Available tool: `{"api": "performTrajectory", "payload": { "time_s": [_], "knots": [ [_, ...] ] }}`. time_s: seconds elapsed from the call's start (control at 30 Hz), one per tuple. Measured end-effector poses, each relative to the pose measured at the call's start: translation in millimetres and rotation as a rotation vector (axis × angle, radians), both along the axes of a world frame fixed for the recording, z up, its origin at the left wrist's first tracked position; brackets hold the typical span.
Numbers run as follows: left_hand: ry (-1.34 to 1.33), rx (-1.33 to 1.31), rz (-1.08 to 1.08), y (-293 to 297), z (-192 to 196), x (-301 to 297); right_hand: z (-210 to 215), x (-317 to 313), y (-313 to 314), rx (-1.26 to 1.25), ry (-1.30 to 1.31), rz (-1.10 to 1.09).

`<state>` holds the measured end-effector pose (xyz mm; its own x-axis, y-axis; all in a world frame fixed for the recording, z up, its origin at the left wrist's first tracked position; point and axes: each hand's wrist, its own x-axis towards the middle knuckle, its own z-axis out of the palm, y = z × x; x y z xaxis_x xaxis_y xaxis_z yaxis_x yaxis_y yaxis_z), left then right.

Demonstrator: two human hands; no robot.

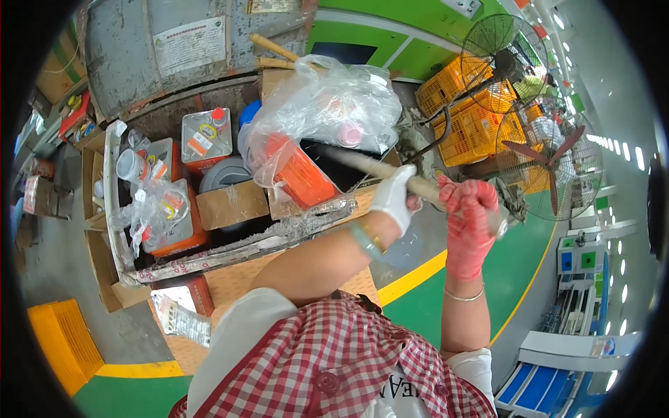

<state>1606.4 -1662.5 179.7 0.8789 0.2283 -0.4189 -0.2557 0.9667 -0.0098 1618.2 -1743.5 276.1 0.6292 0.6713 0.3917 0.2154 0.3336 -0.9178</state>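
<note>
Both my hands are closed round a long pale stick (368, 164), blurred by motion, that slants across the right end of the open bin. My left hand (394, 200), in a white glove, grips it around the middle. Further along, near the stick's lower right end, my right hand (468, 216) in a red glove is wrapped round it. The stick's far end reaches over a black open area beside an orange-and-grey metal can (300, 174); what it touches there I cannot tell. A large clear plastic bag (327, 97) lies over the cans just beyond.
The worn bin (279, 230) also holds metal cans (207, 136), a cardboard piece (233, 204) and crumpled plastic. Two wooden handles (273, 47) stick up behind. Yellow crates (474, 125) and a caged fan (550, 160) stand right; another yellow crate (64, 341) sits left.
</note>
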Motion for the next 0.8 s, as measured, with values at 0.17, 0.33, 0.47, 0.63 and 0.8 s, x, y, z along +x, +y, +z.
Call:
{"api": "performTrajectory", "payload": {
  "time_s": [0.17, 0.33, 0.47, 0.63, 0.8],
  "knots": [
    [-0.064, -0.074, -0.025, 10.1, -1.6, -25.6, 9.7, -34.6, 6.0, -0.219, -0.246, 0.044],
    [0.108, 0.115, 0.006, 19.2, 0.2, -37.0, -0.7, -20.6, 3.1, 0.027, -0.066, 0.08],
    [-0.241, -0.031, -0.124, 5.1, 9.8, -15.3, 22.2, -21.9, 3.6, -0.115, -0.266, -0.076],
    [-0.077, 0.02, -0.019, 27.7, -1.1, -60.1, 16.4, -37.8, 6.4, -0.225, -0.095, -0.045],
    [-0.287, -0.087, -0.121, 6.4, 28.0, -19.2, 39.3, -23.0, 1.3, -0.19, -0.297, -0.101]
  ]
}}
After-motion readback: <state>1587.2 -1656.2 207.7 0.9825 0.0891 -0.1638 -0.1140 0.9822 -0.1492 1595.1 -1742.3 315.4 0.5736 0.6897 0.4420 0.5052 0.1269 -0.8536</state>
